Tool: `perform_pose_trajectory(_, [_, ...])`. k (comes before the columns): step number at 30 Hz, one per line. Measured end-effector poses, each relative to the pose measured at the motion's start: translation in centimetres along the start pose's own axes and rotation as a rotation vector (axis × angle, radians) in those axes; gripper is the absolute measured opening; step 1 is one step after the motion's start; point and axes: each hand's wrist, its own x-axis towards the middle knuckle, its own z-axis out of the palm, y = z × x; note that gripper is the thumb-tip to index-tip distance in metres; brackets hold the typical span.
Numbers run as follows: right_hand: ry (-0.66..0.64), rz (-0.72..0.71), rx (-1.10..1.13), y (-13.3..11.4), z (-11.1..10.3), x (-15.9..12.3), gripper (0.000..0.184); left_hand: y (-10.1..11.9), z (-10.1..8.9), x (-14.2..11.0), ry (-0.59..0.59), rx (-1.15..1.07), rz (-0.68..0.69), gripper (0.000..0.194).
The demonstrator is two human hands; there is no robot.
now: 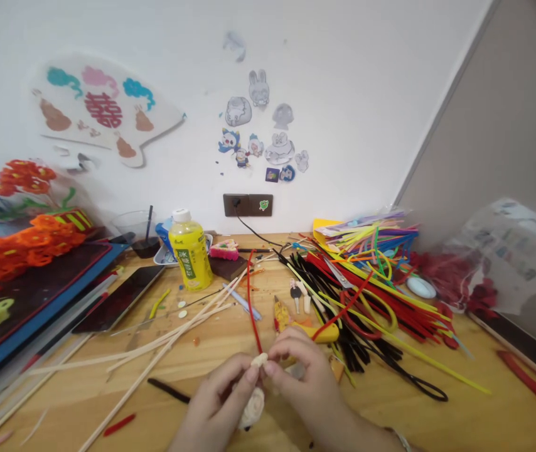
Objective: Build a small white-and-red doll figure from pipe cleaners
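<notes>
Close to the front of the table, my left hand (pixel 226 397) is closed in a pinch on a small cream pipe-cleaner figure (pixel 253 407) with a coiled round part hanging below the fingers. My right hand (pixel 303 371) pinches the figure's upper end from the other side, fingertips nearly meeting the left thumb. A red pipe cleaner (pixel 251 301) runs up and away from just behind the fingertips; I cannot tell whether it is joined to the figure. Yellow-handled pliers (pixel 321 333) lie just beyond my right hand, partly covered by it. A short black pipe cleaner (pixel 168 390) lies left of my left hand.
Black, red and yellow pipe cleaners (pixel 381 301) pile up at the right, with scissors (pixel 338 274) among them. Long cream strips (pixel 155 355) cross the left side near a phone (pixel 120 300). A yellow drink bottle (pixel 189 254) stands at the back; orange fuzzy flowers (pixel 26 251) stand left.
</notes>
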Motion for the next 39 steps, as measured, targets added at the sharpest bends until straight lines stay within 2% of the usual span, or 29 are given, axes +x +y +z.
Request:
perform_pose_trajectory(9, [-0.007, 0.134, 0.198, 0.2, 0.1, -0.3, 0.004, -0.2, 0.2, -0.4, 0.018, 0.128, 0.058, 0.032])
perform_pose_trajectory(19, [-0.021, 0.187, 0.309, 0.5, 0.3, -0.6, 0.006, 0.4, 0.2, -0.4, -0.025, 0.099, 0.03, 0.032])
perform_pose_trajectory(24, [-0.055, 0.228, 0.372, 0.3, -0.1, -0.2, 0.006, 0.7, 0.5, -0.4, 0.008, -0.063, -0.083, 0.039])
perform_pose_trajectory(28, [0.024, 0.287, 0.402, -0.3, -1.0, 0.6, 0.011, 0.5, 0.7, -0.2, -0.035, -0.382, -0.322, 0.046])
perform_pose_trajectory(30, [0.056, 0.326, 0.415, -0.5, -1.4, 0.9, 0.015, 0.3, 0.7, 0.0, -0.024, -0.571, -0.394, 0.046])
perform_pose_trajectory(32, [0.044, 0.359, 0.415, -0.6, -1.6, 1.0, 0.017, 0.4, 0.6, 0.2, 0.003, -0.704, -0.422, 0.04])
perform_pose_trajectory(35, [-0.008, 0.391, 0.399, -0.7, -1.7, 0.8, 0.019, 1.1, 0.4, 0.1, 0.027, -0.78, -0.439, 0.026])
perform_pose_trajectory(39, [-0.041, 0.448, 0.399, -0.9, -1.5, 0.5, 0.022, 1.9, 0.1, -0.2, 0.021, -0.799, -0.36, 0.017])
